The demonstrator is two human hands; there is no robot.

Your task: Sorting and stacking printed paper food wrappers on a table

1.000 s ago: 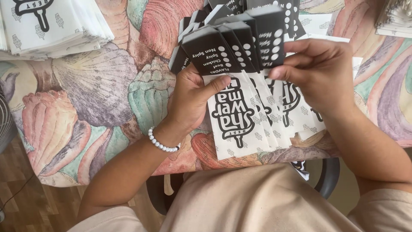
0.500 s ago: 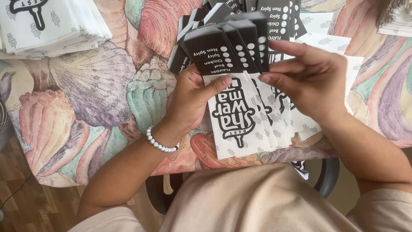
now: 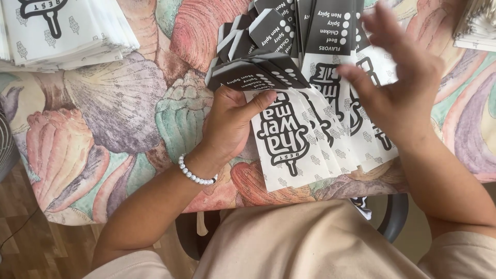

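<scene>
- Your left hand (image 3: 232, 121) held a fanned bunch of flat paper sleeves (image 3: 289, 139), thumb pressed across the top one near its dark upper end, fingers tucked under the stack.
- The sleeves were white w/ black print and a dark band at one end. They lay overlapped on the surface (image 3: 119, 119), low ends hanging just past its near edge, close to your lap.
- Your right hand (image 3: 398, 88) hovered over the right side of the fan, fingers spread wide and blurred, gripping nothing. Whether the palm brushed the paper, can't tell.
- A second fan of the same sleeves (image 3: 289, 26) lay just beyond, dark ends up, partly overlapping the ones you held.
- A thick pile of matching white sleeves (image 3: 67, 36) sat top left, well apart from both hands. Another paper stack (image 3: 478, 26) showed at the top right corner.
- The surface wore a cloth w/ big shell shapes in pink, green and mauve.
- Handling, as a judgement: thin, light and floppy, prob. slick sheet on sheet, so the fan would slide apart easily, and creases would stay.
- Best hold looked like a flat pinch near the dark end, thumb on top, fingers below, as your left hand had it.
- A white bead bracelet (image 3: 195, 173) sat on your left wrist.
</scene>
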